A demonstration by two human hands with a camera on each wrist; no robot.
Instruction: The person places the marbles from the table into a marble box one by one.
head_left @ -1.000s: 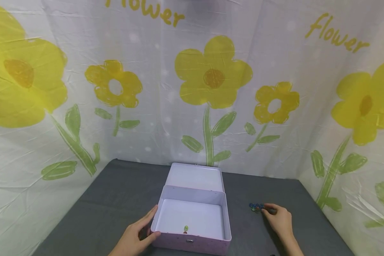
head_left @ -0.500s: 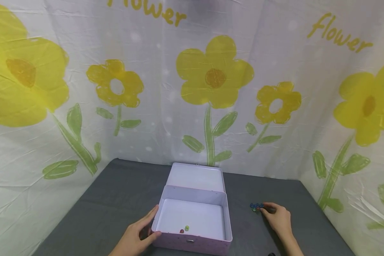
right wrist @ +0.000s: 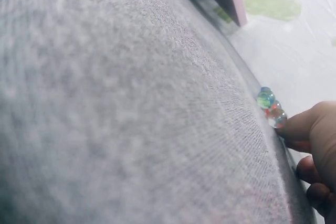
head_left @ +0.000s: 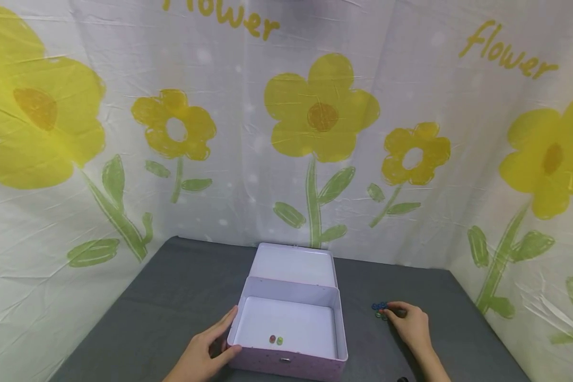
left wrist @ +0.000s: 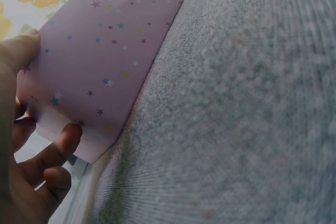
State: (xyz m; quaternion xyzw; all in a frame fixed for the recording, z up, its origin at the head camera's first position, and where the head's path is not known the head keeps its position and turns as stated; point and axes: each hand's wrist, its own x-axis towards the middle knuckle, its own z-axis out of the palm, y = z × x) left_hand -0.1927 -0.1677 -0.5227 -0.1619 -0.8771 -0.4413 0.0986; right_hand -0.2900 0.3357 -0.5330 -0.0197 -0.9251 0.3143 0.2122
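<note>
Marbles (head_left: pixel 375 306) bunched on counter (head_left: pixel 186 297) beside right hand (head_left: pixel 413 323), cannot tell whether pinched, at three o'clock from box (head_left: pixel 317 365), two more marbles (head_left: pixel 272 338) inside; gripping its eight o'clock corner with left hand (head_left: pixel 201 352).

One word, "flower", can be read, and it is lettered twice on the white hanging sheet (head_left: pixel 248 178), as seen in the head view. The right-hand word (head_left: pixel 508 59) is shown whole: it is drawn in loose, lower-case, handwritten-looking letters of mustard yellow, tilted down towards the right, and is placed above the large right-hand printed flower (head_left: pixel 552 172). The left-hand word (head_left: pixel 226 17) is drawn in the same lettering and colour, likewise tilted, up and to the left of the large middle printed flower (head_left: pixel 322 116); its first letters are cut off by the upper edge.
</note>
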